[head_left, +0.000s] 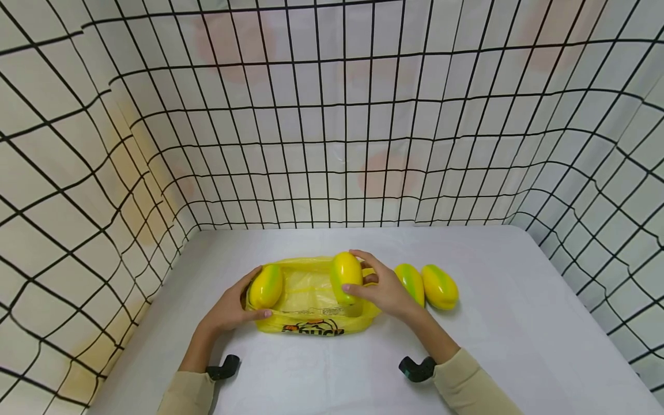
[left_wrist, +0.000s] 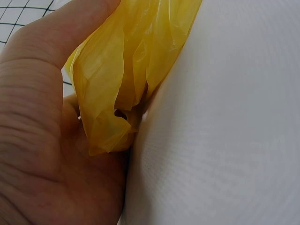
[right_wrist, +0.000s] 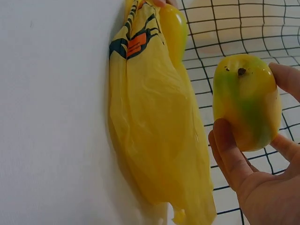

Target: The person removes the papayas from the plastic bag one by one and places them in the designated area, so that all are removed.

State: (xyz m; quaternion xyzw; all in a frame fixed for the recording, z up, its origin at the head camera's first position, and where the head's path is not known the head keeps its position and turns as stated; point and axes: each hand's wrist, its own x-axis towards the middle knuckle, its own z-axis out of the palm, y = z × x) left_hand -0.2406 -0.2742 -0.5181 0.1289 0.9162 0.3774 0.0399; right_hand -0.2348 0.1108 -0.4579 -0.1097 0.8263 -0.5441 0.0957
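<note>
A yellow plastic bag [head_left: 311, 288] with dark print lies open on the white table. My left hand [head_left: 233, 302] grips its left end, thumb on the front edge and fingers behind. In the left wrist view the crumpled bag end [left_wrist: 108, 112] lies against my palm [left_wrist: 89, 183]. One yellow-green mango [head_left: 267, 286] is at the left end of the bag's opening, beside that hand. Above the right part of the bag, my right hand [head_left: 384, 288] holds another mango [head_left: 345, 276] between thumb and fingers. The right wrist view shows this mango's [right_wrist: 246, 103] stem end, raised clear of the bag.
Two more yellow-green mangoes, a nearer one [head_left: 411, 282] partly behind my right hand and another [head_left: 440, 287] beside it, lie on the table [head_left: 519, 323] to the right of the bag. Black wire grid panels [head_left: 332, 127] over white sheeting stand behind and at both sides.
</note>
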